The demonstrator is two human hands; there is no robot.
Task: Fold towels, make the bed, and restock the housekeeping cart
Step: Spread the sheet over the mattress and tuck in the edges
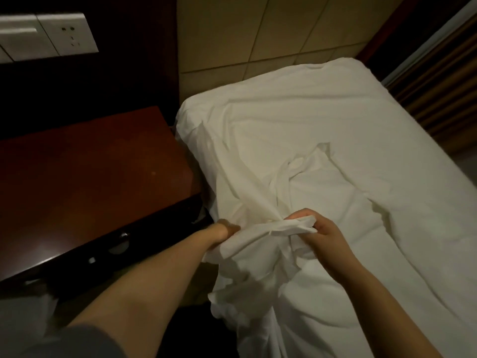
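A white sheet point(296, 125) lies rumpled over the bed point(413, 215), bunched into folds near the bed's left edge. My right hand point(322, 236) grips a gathered edge of the sheet, fingers curled around it. My left hand point(224, 229) holds the same bunched edge a little to the left; its fingers are mostly hidden under the cloth. A loose part of the sheet hangs down over the bed's side below my hands.
A dark red wooden nightstand point(90, 177) stands close against the bed's left side. A wall plate with switches and a socket point(49, 34) is at the upper left. A padded headboard wall point(258, 34) is behind the bed, curtains point(444, 99) at the right.
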